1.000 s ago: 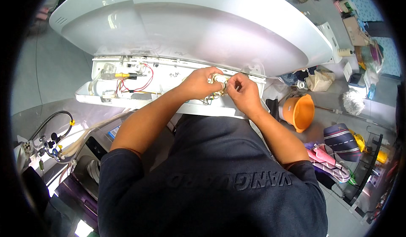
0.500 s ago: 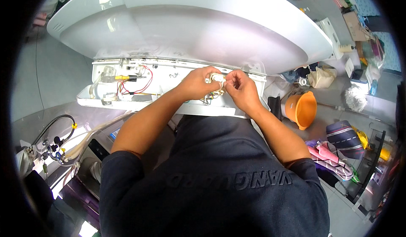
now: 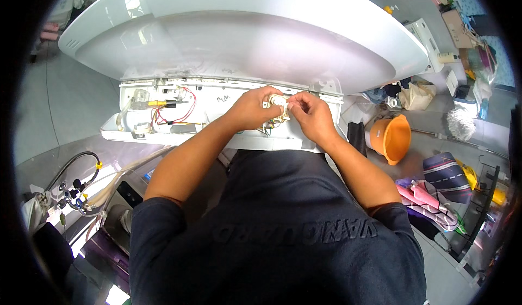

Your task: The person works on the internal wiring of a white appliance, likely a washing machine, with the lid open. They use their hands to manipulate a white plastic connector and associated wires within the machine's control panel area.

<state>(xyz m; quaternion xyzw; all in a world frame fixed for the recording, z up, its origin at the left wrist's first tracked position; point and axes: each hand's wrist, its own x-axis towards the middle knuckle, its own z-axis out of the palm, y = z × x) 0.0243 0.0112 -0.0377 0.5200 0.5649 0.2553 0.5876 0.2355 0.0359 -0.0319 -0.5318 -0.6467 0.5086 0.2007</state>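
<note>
A long white open housing (image 3: 217, 85) lies across in front of me. Over its right half, my left hand (image 3: 254, 109) is closed on a small round white part (image 3: 278, 100) with thin wires (image 3: 267, 128) trailing below it. My right hand (image 3: 312, 119) pinches at the part's right edge, thumb against fingertip; what is between them is too small to make out. In the housing's left half lie red wires (image 3: 193, 106), a yellow-and-black screwdriver (image 3: 163, 103) and a clear plastic cover (image 3: 140, 98).
Behind the housing rises a large glossy white curved panel (image 3: 261, 38). To the right are an orange bucket (image 3: 399, 139), a beige cloth bag (image 3: 416, 95) and pink cloth (image 3: 429, 196) by a dark rack (image 3: 484, 218). Gauges with a black hose (image 3: 76, 158) stand at the left.
Both hands stay at the round white part, the right fingers shifting slightly along its edge. The view has moved a little.
</note>
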